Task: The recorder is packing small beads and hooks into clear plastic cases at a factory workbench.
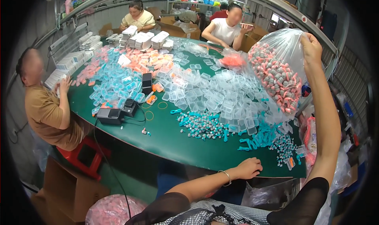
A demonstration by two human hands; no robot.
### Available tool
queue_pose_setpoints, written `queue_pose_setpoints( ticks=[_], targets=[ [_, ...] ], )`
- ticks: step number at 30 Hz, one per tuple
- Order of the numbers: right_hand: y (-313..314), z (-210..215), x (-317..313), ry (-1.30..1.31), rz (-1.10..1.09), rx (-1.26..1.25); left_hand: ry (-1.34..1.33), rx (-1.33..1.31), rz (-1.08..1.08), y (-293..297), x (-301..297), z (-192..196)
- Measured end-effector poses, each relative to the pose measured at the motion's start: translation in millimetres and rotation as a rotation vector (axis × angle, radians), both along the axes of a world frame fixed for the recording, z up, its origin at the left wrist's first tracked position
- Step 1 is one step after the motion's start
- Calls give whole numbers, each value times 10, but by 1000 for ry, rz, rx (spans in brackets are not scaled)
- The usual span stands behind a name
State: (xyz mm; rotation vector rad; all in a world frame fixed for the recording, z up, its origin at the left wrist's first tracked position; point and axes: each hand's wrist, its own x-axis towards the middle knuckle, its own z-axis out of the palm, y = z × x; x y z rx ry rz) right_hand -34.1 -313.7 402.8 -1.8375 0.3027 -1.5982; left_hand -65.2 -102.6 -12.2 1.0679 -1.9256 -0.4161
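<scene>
High at the right, my right hand grips the gathered top of a clear plastic bag. Many small pink-and-grey pieces fill the bag, which hangs above the table's right side. My left hand is at the near table edge, fingers loosely curled, with nothing visible in it. Beyond it lie turquoise strap-like pieces and a heap of small grey-and-turquoise pieces. A small pile of similar bits sits to the right of my left hand.
The green table carries clear plastic cases, blue cases, orange cases, white box stacks and a black device. Three people work around it. Below are a red stool, cardboard box and pink-filled bag.
</scene>
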Motion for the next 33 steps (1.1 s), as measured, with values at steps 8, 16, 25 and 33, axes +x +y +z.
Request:
queue_pose_setpoints(
  ticks=[8,16,25,33],
  targets=[
    [-54,-27,-64,-5,-66,-13,31,-22,-4,-35,-48,-71],
    [-144,-59,-199,11,-49,0,66,-68,1,-39,-24,-46],
    [-77,-169,-317,18,-77,15,80,-67,23,10,-16,-22],
    [-144,-241,-440,32,-110,38,76,-69,30,-9,-43,-49]
  ],
)
